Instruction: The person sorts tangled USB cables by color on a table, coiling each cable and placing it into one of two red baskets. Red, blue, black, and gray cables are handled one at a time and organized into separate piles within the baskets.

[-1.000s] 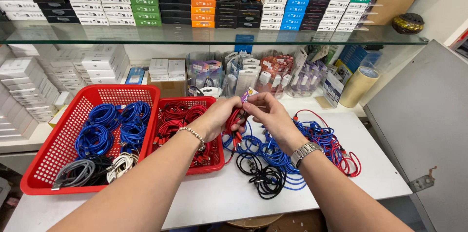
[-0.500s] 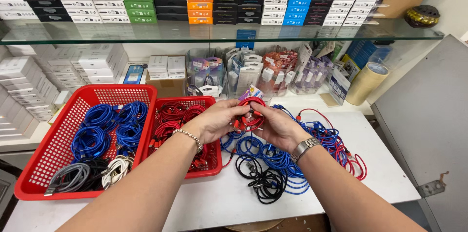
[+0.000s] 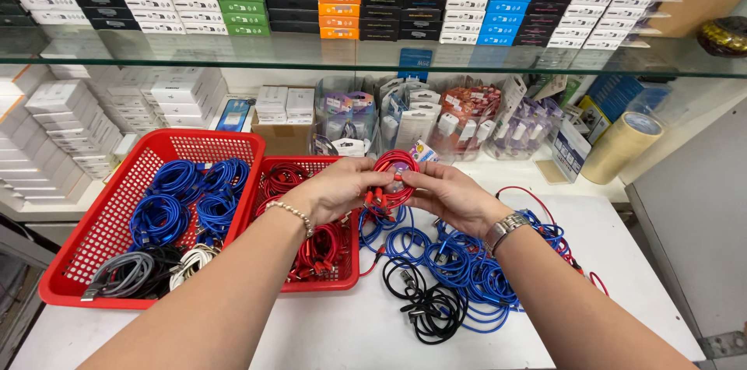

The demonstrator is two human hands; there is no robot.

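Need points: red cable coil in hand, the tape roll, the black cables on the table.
red cable coil (image 3: 394, 164), head view, top arc of the loop above the fingers
tape roll (image 3: 618, 150), head view, tan outer side
black cables (image 3: 430, 312), head view, middle of the loose tangle

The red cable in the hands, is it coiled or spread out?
Coiled: the red cable forms a small loop, held between left hand and right hand.

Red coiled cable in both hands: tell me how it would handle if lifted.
The red cable coil, pinched between left hand and right hand, looks floppy and light. Unbound, its loops would likely spring apart. Slippery jacket, perhaps; loose cables below sprawl similarly.
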